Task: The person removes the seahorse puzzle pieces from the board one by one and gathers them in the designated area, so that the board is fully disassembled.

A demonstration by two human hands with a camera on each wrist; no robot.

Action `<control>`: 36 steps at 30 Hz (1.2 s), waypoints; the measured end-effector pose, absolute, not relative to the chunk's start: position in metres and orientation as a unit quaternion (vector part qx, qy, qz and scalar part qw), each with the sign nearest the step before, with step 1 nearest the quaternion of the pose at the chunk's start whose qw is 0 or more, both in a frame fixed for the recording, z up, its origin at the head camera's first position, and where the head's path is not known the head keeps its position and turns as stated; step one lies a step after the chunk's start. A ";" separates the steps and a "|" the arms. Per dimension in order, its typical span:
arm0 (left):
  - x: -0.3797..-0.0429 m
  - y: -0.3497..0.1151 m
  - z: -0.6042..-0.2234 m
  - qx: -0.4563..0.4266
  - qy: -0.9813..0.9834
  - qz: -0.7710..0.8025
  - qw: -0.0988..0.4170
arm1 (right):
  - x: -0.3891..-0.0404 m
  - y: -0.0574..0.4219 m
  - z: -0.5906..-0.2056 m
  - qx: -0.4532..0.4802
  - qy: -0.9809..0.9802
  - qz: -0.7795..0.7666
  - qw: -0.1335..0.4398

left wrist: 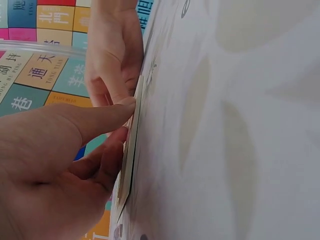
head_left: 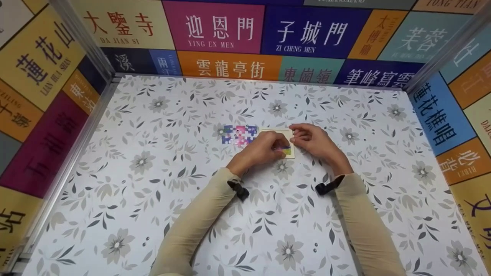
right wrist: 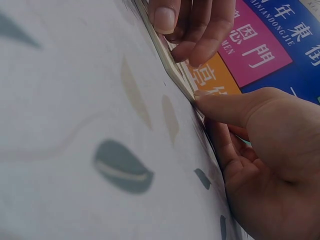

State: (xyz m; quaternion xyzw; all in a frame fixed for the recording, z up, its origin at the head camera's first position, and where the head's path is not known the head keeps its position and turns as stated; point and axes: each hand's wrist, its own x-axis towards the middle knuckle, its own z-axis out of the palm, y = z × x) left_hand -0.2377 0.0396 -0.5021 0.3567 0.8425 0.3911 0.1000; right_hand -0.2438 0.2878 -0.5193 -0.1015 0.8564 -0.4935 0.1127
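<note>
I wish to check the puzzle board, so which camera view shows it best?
The head view: it shows the puzzle board from above, with its pale border and some coloured inside, although the left hand covers part. The left wrist view shows it nearly edge-on, partly hidden; the right wrist view shows mainly its slanted edge.

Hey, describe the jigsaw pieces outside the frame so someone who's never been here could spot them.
Find the white tabletop with its grey flower print. Near its middle, the person's left hand lies partly over a cream-bordered frame. Just left of the frame lie the jigsaw pieces, set apart by their blue, pink and purple patchwork without a border.
</note>
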 end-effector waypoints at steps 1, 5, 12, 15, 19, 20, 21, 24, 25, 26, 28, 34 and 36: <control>-0.238 0.040 -0.502 0.359 0.842 0.390 0.098 | -0.244 0.288 -0.519 -0.101 0.857 -0.493 0.114; -0.237 0.040 -0.502 0.365 0.841 0.389 0.091 | -0.244 0.287 -0.519 -0.096 0.860 -0.488 0.115; -0.241 0.042 -0.511 0.348 0.853 0.376 0.093 | -0.236 0.278 -0.501 -0.089 0.856 -0.493 0.125; -0.243 0.042 -0.516 0.349 0.857 0.369 0.089 | -0.231 0.274 -0.492 -0.097 0.855 -0.494 0.122; -0.238 0.040 -0.507 0.351 0.855 0.368 0.099 | -0.231 0.274 -0.492 -0.098 0.857 -0.492 0.119; -0.235 0.040 -0.503 0.352 0.855 0.366 0.105 | -0.231 0.274 -0.492 -0.096 0.856 -0.494 0.120; -0.235 0.040 -0.502 0.352 0.855 0.366 0.108 | -0.233 0.275 -0.496 -0.093 0.856 -0.494 0.120; -0.234 0.040 -0.502 0.361 0.850 0.368 0.109 | -0.238 0.279 -0.506 -0.090 0.856 -0.495 0.118; -0.234 0.040 -0.503 0.363 0.849 0.369 0.109 | -0.240 0.281 -0.510 -0.091 0.858 -0.493 0.117; -0.234 0.040 -0.503 0.363 0.848 0.370 0.108 | -0.241 0.282 -0.513 -0.092 0.860 -0.489 0.116; -0.233 0.040 -0.504 0.357 0.850 0.372 0.106 | -0.243 0.284 -0.517 -0.092 0.864 -0.482 0.114; -0.232 0.040 -0.504 0.345 0.854 0.375 0.105 | -0.244 0.281 -0.514 -0.089 0.863 -0.482 0.121; -0.232 0.040 -0.503 0.348 0.851 0.379 0.106 | -0.244 0.281 -0.514 -0.089 0.862 -0.484 0.121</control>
